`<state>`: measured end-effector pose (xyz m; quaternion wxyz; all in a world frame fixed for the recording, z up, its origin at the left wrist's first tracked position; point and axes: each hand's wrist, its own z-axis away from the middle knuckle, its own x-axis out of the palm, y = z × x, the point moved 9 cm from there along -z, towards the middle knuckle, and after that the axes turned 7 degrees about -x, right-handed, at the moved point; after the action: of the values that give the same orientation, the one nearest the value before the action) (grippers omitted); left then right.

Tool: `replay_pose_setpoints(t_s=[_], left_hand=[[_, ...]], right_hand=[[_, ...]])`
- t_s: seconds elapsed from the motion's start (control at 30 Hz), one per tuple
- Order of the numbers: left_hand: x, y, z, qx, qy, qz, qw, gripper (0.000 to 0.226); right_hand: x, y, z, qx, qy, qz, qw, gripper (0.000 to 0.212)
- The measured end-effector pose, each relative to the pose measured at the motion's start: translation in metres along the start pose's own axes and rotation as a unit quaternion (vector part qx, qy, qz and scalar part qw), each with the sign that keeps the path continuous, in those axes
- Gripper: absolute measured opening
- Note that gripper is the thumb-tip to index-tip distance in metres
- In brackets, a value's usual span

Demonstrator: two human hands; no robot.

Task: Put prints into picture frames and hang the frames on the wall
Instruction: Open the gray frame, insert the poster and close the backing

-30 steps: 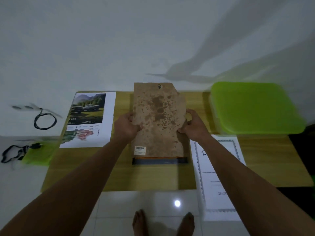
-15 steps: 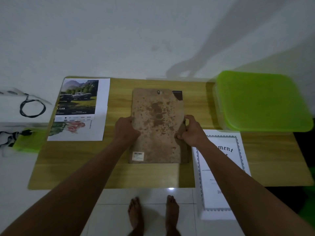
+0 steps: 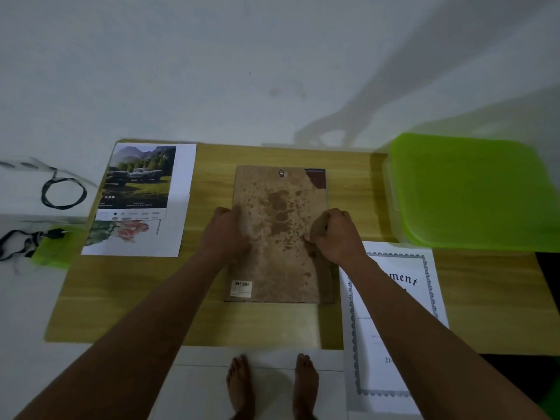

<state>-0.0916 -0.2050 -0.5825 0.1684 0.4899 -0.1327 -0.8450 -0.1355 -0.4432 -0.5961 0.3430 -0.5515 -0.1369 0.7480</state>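
The frame [image 3: 278, 234] lies face down, so its front is hidden. The left hand [image 3: 225, 234] is blurred at the frame's left edge, and whether its fingers curl round that edge cannot be told. The right hand [image 3: 331, 234] pinches the frame's right edge and covers the spot it grips. The sticker [image 3: 241, 288] at the frame's near left corner is too small to read. Right of the frame, a forearm hides most lettering on the certificate [image 3: 403, 298]. Farther right, the green box [image 3: 469, 189] is blurred. Left of the frame, the poster [image 3: 139, 177] covers most of a flowered sheet [image 3: 130, 234], and its logos are illegible.
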Motion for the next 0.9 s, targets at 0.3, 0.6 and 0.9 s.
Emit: replay_pose_setpoints(t_s=[0.3,0.6,0.9], left_hand=[[0.017,0.017,-0.015,0.082,-0.032,-0.161,0.983,0.099],[0.029,0.023,-0.022,0.1,-0.03,-0.225,0.969,0.119],[0.016,0.031,-0.026,0.154,0.029,-0.226,0.962,0.118]], right_hand=[[0.007,-0.026,-0.012,-0.094,-0.013,0.152,0.984,0.082],[0.008,-0.027,-0.024,-0.112,-0.039,0.119,0.986,0.098],[0.01,-0.031,-0.029,-0.125,-0.041,0.091,0.987,0.087]])
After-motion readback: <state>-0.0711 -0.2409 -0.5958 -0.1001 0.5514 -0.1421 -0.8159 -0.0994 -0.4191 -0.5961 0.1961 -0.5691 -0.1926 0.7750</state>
